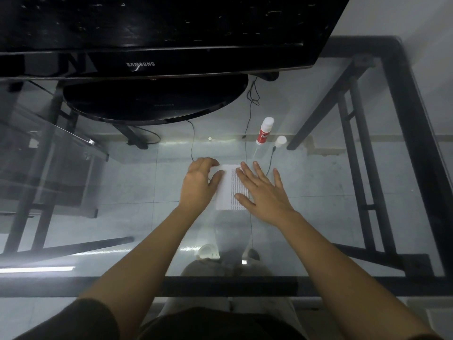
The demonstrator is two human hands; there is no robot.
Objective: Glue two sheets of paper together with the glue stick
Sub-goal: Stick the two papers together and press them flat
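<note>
A small white sheet of paper point(229, 187) with lines of print lies on the glass table. My left hand point(199, 182) rests on its left edge, fingers curled and thumb on the paper. Spread flat, my right hand point(263, 192) presses on the sheet's right side. Whether a second sheet lies beneath is hidden. The red and white glue stick point(264, 131) stands upright, uncapped, behind the paper to the right. Its white cap point(280, 141) stands beside it.
A black monitor point(157, 33) on a round base point(157, 101) stands at the back. Thin black cables point(250, 114) run down behind the paper. The glass table point(343, 197) has a black metal frame at the front and right edges; floor and feet show through it.
</note>
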